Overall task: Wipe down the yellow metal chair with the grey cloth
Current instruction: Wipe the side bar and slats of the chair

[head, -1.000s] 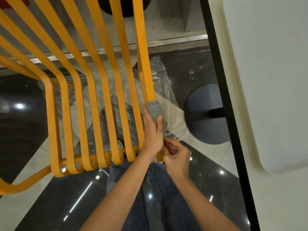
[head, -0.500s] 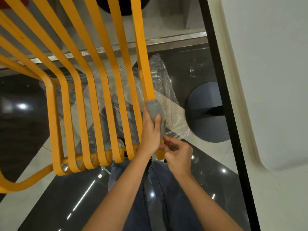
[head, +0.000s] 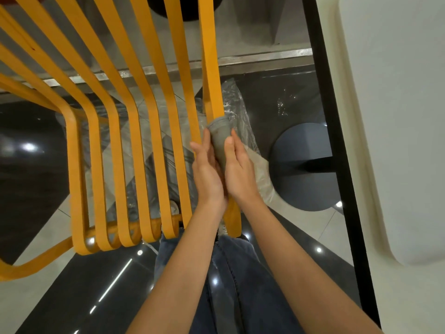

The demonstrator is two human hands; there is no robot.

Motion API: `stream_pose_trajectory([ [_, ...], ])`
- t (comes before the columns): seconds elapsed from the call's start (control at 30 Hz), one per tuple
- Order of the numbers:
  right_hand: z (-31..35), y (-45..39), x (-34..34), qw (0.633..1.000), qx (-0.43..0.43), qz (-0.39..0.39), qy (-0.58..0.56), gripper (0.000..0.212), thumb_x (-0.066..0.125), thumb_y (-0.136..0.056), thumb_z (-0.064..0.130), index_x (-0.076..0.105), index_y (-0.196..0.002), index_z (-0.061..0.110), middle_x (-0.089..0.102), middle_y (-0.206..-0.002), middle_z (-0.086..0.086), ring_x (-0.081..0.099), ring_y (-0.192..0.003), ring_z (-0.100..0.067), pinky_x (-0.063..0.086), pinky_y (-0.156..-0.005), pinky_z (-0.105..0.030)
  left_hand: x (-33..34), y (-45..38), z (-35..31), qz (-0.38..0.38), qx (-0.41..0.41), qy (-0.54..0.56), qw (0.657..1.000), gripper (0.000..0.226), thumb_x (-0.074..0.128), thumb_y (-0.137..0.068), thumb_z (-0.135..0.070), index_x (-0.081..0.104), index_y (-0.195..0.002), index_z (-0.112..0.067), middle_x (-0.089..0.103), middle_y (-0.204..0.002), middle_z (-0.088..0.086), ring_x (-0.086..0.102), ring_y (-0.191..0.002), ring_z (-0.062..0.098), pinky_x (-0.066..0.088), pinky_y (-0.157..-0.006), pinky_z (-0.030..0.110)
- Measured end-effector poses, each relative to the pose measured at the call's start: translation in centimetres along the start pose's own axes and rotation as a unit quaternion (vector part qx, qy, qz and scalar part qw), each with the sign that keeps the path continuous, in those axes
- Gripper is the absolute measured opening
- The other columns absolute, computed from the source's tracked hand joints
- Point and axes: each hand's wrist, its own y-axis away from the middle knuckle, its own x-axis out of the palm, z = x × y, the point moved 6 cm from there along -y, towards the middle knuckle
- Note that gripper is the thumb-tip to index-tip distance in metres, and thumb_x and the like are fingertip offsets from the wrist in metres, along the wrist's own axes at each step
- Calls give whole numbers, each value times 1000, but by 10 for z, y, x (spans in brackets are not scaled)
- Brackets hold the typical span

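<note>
The yellow metal chair (head: pixel 154 131) fills the left and middle of the head view, its curved slats running from the top down to a cross bar. The grey cloth (head: pixel 219 138) is wrapped round the rightmost slat about halfway down. My left hand (head: pixel 206 174) holds the cloth and slat from the left side. My right hand (head: pixel 238 168) grips them from the right, thumb lying on the cloth. The two hands touch each other and hide the lower part of the cloth.
A white table (head: pixel 395 116) with a black edge runs down the right side. Its dark round base (head: pixel 303 165) stands on the glossy floor. Crumpled clear plastic (head: pixel 237 109) lies under the chair. My legs in blue jeans (head: pixel 231 280) are below the slats.
My right hand has come up from below the left hand and now closes on the cloth from the right. Cloth and left hand stay at about the same spot on the slat.
</note>
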Motion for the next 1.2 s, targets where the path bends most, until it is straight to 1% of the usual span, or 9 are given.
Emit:
stream_pose_trajectory([
  [0.07,2,-20,7,998,-17,-8,53,61,41,-105,46,23,-157,20,40,-157,0,38,-143,-15,33,-116,-32,-4,5,-4,-19,-2,38,999,67,17,-100,-57,39,-148,-15,44,-151,-1,41,-139,9,33,-116,30],
  [0.13,9,-42,9,994,-53,-47,88,54,50,-102,40,40,-149,16,62,-133,-2,58,-119,-15,47,-98,-32,-12,2,-8,-53,23,43,997,61,14,-104,-49,39,-147,-13,44,-151,0,42,-138,8,34,-115,29],
  [0.27,32,-86,1,981,-78,-152,92,41,50,-101,45,65,-90,9,68,-81,-4,66,-80,-22,49,-69,-35,-14,7,2,-57,35,-42,997,56,29,-100,-49,38,-148,-20,41,-153,-6,37,-140,4,27,-120,37],
  [0.4,33,-119,-1,987,-56,-150,-8,48,56,-99,45,65,-79,3,67,-73,-12,65,-69,-21,55,-68,-42,-5,10,15,-12,31,-57,998,52,36,-100,-45,40,-147,-23,43,-151,-10,37,-140,1,25,-121,37],
  [0.5,-6,-107,-1,982,49,-104,-152,53,64,-92,48,67,-89,-5,72,-87,-25,71,-85,-39,59,-82,-53,-5,7,18,-13,15,-29,999,47,36,-103,-40,42,-146,-23,46,-149,-11,39,-139,2,26,-121,39],
  [0.77,32,-124,-2,988,1,-125,-90,38,60,-98,34,62,-69,10,63,-65,-3,62,-62,-8,52,-60,-23,0,12,18,-2,6,-24,1000,49,31,-101,-46,37,-147,-29,41,-152,-16,34,-140,-2,23,-121,36],
  [0.93,5,-101,-1,992,16,-66,-111,39,65,-95,35,67,-89,-4,71,-83,-17,70,-78,-28,58,-74,-42,-1,10,17,10,-25,28,999,58,22,-101,-49,35,-150,-21,42,-152,-12,38,-138,-3,29,-115,25],
  [1.07,-22,-53,-7,991,10,-65,-117,32,68,-94,28,68,-81,-1,66,-72,-10,63,-70,-21,52,-65,-36,-4,8,21,3,-44,57,997,54,19,-105,-45,41,-147,-21,51,-146,-7,47,-133,1,42,-107,23],
  [1.2,-7,-73,-6,986,12,-133,-96,43,68,-93,35,67,-71,-2,63,-64,-8,61,-62,-19,50,-59,-31,-5,5,21,4,-33,58,998,55,20,-105,-47,41,-148,-20,47,-150,-4,42,-138,7,31,-116,33],
])
